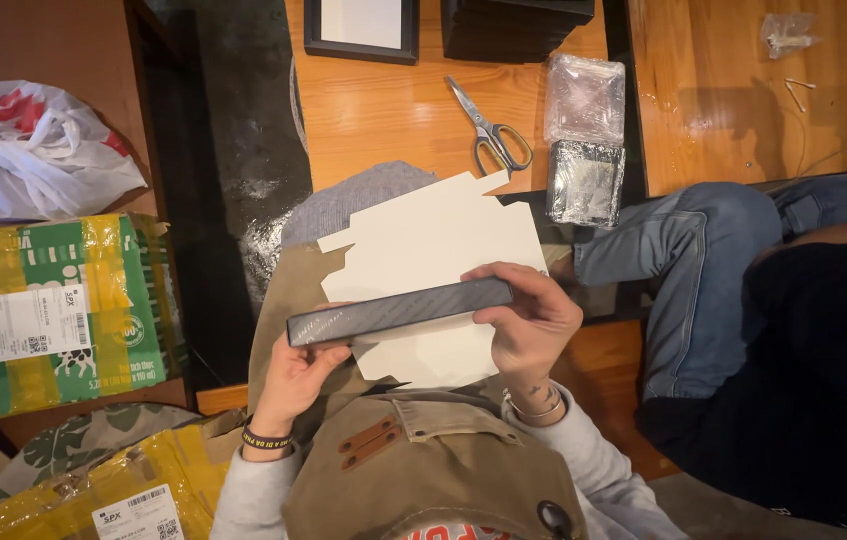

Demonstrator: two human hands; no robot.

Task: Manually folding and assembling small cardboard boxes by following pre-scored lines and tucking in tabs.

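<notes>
Hands pinching: our left hand (296, 380) and right hand (529, 318) grip the slim dark rectangular frame (399, 311) by its ends, steadying it over the flat cream cardboard cut-out (424, 250).

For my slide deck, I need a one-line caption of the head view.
Both hands, left hand and right hand, hold a dark frame over white card.

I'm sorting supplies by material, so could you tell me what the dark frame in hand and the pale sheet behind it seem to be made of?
The dark frame looks like wood or plastic with a grained, slightly glossy finish. The pale sheet looks like matte card, flat with cut tabs.
</notes>
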